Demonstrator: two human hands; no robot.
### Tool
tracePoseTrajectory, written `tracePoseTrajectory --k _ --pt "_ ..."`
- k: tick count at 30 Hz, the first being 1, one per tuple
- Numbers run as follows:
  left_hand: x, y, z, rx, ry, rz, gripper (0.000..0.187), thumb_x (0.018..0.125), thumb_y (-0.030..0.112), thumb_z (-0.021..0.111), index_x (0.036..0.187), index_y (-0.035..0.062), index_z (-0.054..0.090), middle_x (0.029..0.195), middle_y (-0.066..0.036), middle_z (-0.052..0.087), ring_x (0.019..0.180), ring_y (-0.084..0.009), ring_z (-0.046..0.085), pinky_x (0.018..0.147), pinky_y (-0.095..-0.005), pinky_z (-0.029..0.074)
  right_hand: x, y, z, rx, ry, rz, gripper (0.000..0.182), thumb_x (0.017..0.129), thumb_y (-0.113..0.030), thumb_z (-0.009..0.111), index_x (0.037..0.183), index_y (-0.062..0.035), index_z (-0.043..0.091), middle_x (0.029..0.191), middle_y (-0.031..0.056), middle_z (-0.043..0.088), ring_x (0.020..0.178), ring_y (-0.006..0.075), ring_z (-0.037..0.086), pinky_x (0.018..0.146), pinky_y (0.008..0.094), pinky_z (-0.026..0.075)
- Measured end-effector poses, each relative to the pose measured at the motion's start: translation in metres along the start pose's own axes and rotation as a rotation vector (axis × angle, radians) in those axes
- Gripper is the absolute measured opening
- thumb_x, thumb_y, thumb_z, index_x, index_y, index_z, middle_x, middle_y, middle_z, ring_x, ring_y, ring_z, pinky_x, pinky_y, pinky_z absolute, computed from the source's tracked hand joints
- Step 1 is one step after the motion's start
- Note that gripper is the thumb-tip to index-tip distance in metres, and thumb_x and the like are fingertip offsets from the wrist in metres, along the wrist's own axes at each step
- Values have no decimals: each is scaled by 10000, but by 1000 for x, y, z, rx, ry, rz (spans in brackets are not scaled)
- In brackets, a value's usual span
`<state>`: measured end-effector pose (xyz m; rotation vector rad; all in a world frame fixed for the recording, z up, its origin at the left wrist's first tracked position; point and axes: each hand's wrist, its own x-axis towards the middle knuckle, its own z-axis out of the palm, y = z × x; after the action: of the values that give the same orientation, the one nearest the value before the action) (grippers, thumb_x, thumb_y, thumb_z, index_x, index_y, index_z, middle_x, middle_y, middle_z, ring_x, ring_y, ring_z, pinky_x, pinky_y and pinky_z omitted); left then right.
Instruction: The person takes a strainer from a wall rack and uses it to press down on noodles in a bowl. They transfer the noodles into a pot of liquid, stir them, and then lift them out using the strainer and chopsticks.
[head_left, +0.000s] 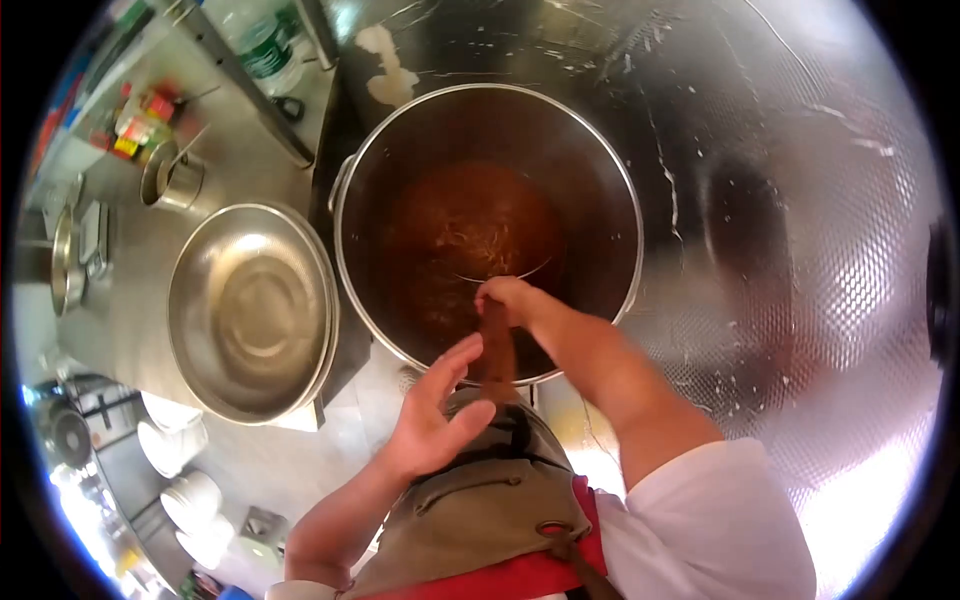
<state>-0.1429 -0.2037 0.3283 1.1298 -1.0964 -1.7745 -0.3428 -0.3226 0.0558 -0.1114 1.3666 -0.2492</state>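
My right hand (508, 298) is wrapped round the brown handle (497, 350) of a long wooden-handled tool, reaching over a large metal stockpot (600, 140). Just beyond the knuckles a thin curved rim, seemingly the tool's head, shows at the surface of the reddish-brown broth (460, 215); the rest of that head is hidden. My left hand (432, 415) is open at the pot's near edge, thumb and fingers apart, fingertips right beside the handle and holding nothing.
Stacked wide metal bowls (255, 310) stand on the steel counter (130, 290) at left, with a metal cup (172, 180), a plastic bottle (262, 50) and a scale (93, 235). White bowls (170, 445) sit lower left. Textured metal sheeting (820, 230) lies at right.
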Motion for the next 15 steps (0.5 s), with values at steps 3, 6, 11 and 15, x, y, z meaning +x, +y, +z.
tracePoseTrajectory --k 3,6,11,15 --pt "-22 -21 -32 93 10 3 462 846 166 648 1244 -39 531 1163 -148 625 1111 -234 569 986 -355 421 -33 -39 -27 -734 40 -29 134 738 -79 614 617 -26 592 595 120 592 527 231 571 513 356 478" --pt "-52 -52 -57 -25 252 -62 402 856 158 627 1199 -40 557 1075 -139 654 1033 -200 596 939 -337 449 -63 -85 -34 -1142 95 135 82 710 -31 648 651 20 619 616 153 600 525 253 587 484 380 486" --pt "-85 -81 -73 -153 643 -213 342 874 184 604 1131 -41 587 997 -122 675 920 -159 608 831 -284 470 -47 -125 -33 -1513 10 179 123 759 -38 624 704 70 604 628 159 608 531 254 596 487 387 492" --pt "-95 -92 -78 -171 792 -237 357 882 234 622 1097 -50 592 963 -123 681 912 -159 610 845 -279 462 -51 -140 -13 -1639 5 185 116 754 -30 629 705 62 578 613 152 594 521 245 591 466 374 484"
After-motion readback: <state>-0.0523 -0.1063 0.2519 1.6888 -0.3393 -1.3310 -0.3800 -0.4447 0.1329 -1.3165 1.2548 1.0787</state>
